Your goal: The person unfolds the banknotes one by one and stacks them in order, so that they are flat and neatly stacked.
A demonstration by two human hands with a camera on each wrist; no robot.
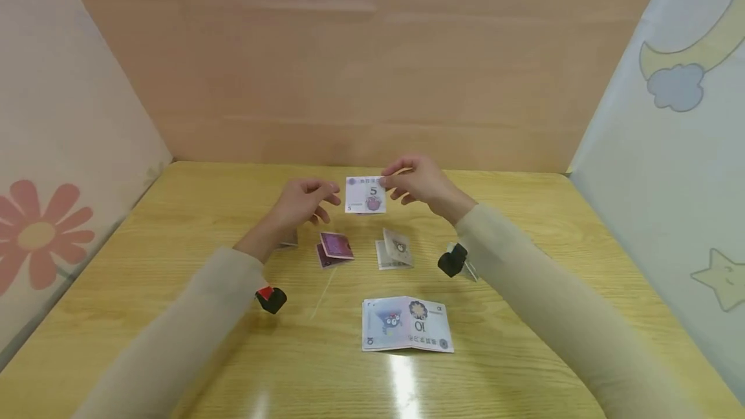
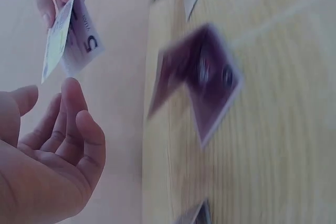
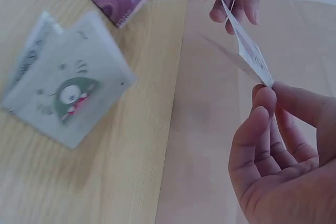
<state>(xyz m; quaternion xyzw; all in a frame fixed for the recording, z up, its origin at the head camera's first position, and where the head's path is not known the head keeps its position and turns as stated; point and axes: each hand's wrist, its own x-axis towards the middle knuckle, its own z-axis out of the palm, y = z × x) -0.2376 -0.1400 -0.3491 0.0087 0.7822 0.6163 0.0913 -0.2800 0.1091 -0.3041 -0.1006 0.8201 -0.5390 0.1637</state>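
Observation:
My right hand (image 1: 419, 183) pinches a folded purple-and-white 5 play banknote (image 1: 365, 194) by its right edge, between thumb and fingertips, above the far part of the table. In the right wrist view the banknote's two halves stand apart like a narrow V. Just left of it hovers my left hand (image 1: 302, 202), fingers loosely bent. A gap separates those fingers from the banknote in the left wrist view, and nothing lies between them. Below the hands stand a folded dark-purple banknote (image 1: 336, 246) and a folded pale banknote with a green cartoon figure (image 3: 73, 98).
Nearer me on the wooden table (image 1: 314, 367) lies a creased stack of blue 10 banknotes (image 1: 401, 325). Another folded banknote (image 1: 290, 239) is partly hidden by my left wrist. An orange-brown panel (image 1: 372, 83) closes off the back, with patterned side panels (image 1: 658, 167).

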